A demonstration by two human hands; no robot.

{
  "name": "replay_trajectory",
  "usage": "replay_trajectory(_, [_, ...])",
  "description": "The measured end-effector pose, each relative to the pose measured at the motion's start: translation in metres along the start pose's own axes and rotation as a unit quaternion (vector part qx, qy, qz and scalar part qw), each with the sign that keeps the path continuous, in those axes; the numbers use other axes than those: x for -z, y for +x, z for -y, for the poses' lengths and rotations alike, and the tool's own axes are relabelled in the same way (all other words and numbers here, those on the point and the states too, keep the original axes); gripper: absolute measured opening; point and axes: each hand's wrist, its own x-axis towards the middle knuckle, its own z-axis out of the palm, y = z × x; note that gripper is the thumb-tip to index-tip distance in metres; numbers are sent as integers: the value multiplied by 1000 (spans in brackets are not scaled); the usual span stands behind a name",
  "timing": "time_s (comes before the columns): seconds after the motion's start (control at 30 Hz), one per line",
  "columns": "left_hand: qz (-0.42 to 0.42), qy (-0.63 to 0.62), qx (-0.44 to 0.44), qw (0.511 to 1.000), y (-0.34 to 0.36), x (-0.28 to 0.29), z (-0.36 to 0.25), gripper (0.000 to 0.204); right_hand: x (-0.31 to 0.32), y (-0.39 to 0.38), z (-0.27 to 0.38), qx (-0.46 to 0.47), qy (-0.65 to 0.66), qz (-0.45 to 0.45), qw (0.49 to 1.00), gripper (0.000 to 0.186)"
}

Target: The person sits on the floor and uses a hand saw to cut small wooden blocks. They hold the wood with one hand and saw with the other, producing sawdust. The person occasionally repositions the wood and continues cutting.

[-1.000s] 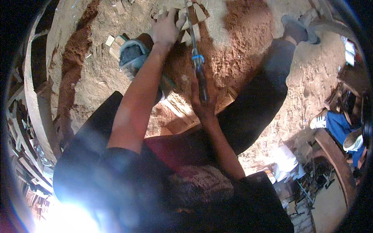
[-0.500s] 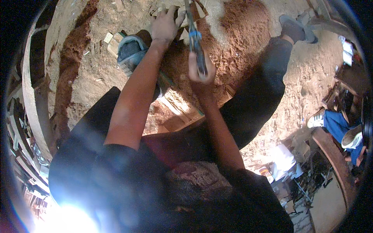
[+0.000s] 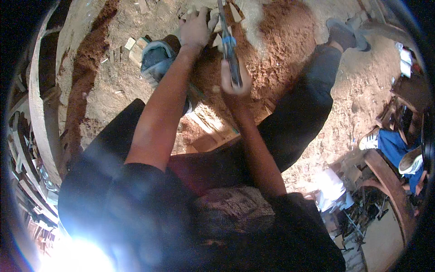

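Note:
My right hand (image 3: pixel 235 81) is closed round the dark handle of what looks like a handsaw (image 3: pixel 230 45). A blue band crosses the saw near its handle, and its thin blade, seen edge-on, runs up to the top edge of the picture. Beside the blade, to the left, my left hand (image 3: pixel 195 29) lies palm down with its fingers spread. What is under that palm is mostly hidden. Pale pieces of wood (image 3: pixel 235 13) show by the blade. My left foot, in a grey sandal (image 3: pixel 157 59), rests just left of my left wrist.
Reddish sawdust (image 3: pixel 290 27) covers the ground ahead and between my legs. A lit wooden board (image 3: pixel 206 120) lies below my arms. My other foot (image 3: pixel 342 34) is stretched out to the right. Another person's shoes (image 3: pixel 369 139) and a curved wooden piece (image 3: pixel 385 172) are at the right.
The saw and my right hand have shifted very slightly. My left hand stays by the blade, and the view has moved a little.

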Motion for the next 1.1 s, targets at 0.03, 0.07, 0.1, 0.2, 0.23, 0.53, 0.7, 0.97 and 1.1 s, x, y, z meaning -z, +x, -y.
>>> replay_trajectory(0.03, [-11,19,-1,1000,-2,-5,13,49,-7,-17,25,-76,-37,-40,996,15])
replay_trajectory(0.07, [-23,34,-3,999,1,-7,20,49,-6,-25,17,-59,-28,-43,997,15])
replay_trajectory(0.1, [-6,36,-7,999,1,-3,20,50,-4,-33,9,-43,-23,-51,998,15])
replay_trajectory(0.2, [19,6,-6,1000,0,6,6,49,20,-47,-67,121,74,16,990,17])
replay_trajectory(0.23, [27,3,-9,1000,-1,5,7,49,16,-28,-35,82,84,27,993,17])
replay_trajectory(0.53, [120,-126,-198,965,28,37,36,72,-4,0,-31,129,96,-1,987,13])
replay_trajectory(0.7, [150,-53,-172,972,27,45,27,64,1,1,-37,127,64,13,990,28])
replay_trajectory(0.97, [167,0,-156,973,27,36,32,54,13,-38,-38,117,95,-1,989,14])
replay_trajectory(1.1, [129,-5,-196,972,26,30,35,51,11,-28,-42,114,57,38,991,21])
